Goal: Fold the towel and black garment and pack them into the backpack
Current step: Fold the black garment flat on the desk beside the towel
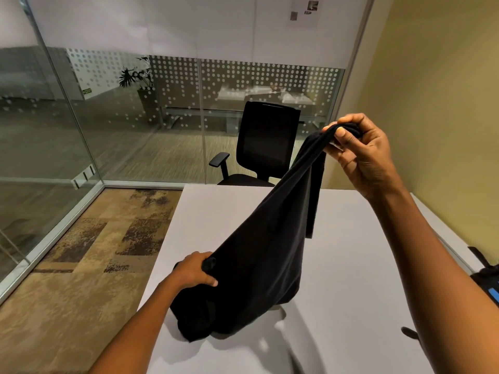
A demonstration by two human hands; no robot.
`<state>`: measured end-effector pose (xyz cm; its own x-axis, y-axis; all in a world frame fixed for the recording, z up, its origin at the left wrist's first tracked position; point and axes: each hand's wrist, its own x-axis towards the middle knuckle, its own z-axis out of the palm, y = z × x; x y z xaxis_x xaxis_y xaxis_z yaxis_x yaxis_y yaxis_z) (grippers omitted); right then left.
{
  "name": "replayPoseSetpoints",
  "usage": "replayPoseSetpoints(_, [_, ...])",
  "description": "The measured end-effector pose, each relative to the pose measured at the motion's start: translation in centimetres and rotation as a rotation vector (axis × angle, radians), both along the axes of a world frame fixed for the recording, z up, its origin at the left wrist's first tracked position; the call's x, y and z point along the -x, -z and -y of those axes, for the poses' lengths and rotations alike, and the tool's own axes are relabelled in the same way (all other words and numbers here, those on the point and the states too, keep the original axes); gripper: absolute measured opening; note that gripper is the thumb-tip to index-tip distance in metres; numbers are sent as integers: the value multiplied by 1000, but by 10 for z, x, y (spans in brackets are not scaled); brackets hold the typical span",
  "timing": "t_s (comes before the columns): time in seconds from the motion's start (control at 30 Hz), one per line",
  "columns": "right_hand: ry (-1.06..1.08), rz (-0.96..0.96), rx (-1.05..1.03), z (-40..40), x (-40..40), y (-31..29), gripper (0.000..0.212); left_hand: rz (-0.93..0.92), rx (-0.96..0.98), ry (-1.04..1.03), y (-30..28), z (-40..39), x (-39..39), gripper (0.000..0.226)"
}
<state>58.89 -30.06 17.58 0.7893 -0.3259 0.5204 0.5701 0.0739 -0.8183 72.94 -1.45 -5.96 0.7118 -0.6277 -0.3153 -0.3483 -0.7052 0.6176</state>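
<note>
Both hands, left hand and right hand, grip the black garment, unfolded between them; backpack beside the right forearm, packing pending.

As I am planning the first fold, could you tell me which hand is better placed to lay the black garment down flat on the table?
Probably the right hand: it pinches the black garment raised above the table, while the left hand grips the low end.
</note>
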Motion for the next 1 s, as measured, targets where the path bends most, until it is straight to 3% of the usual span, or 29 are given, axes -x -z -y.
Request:
replayPoseSetpoints(0.1, [98,-21,-33,16,1,9,22,56,-50,-112,-4,-13,-12,44])
replayPoseSetpoints(0.2, [239,-101,-49,38,1,22,38,81,38,-314,-22,-16,-14,23])
replayPoseSetpoints(0.33, [356,-266,13,66,9,42,50,225,105,-554,-51,-9,-22,31])
replayPoseSetpoints(0.47, [460,-298,-44,93,20,51,46,432,115,-605,-87,-1,-26,30])
replayPoseSetpoints(0.57, [518,-378,-48,108,23,63,12,666,172,-616,-109,5,-33,22])
replayPoseSetpoints(0.6, [541,-397,-67,113,25,67,3,665,183,-587,-117,7,-38,20])
replayPoseSetpoints(0.7, [607,-403,-157,123,31,78,6,615,240,-525,-133,16,-44,19])
replayPoseSetpoints(0.83, [692,-490,-175,138,29,87,6,728,418,-607,-140,32,-35,19])
replayPoseSetpoints(0.9, [671,-616,-128,146,30,90,10,634,274,-599,-140,38,-43,30])
replayPoseSetpoints(1.0, [702,-649,-190,158,32,91,9,509,93,-568,-137,51,-55,37])
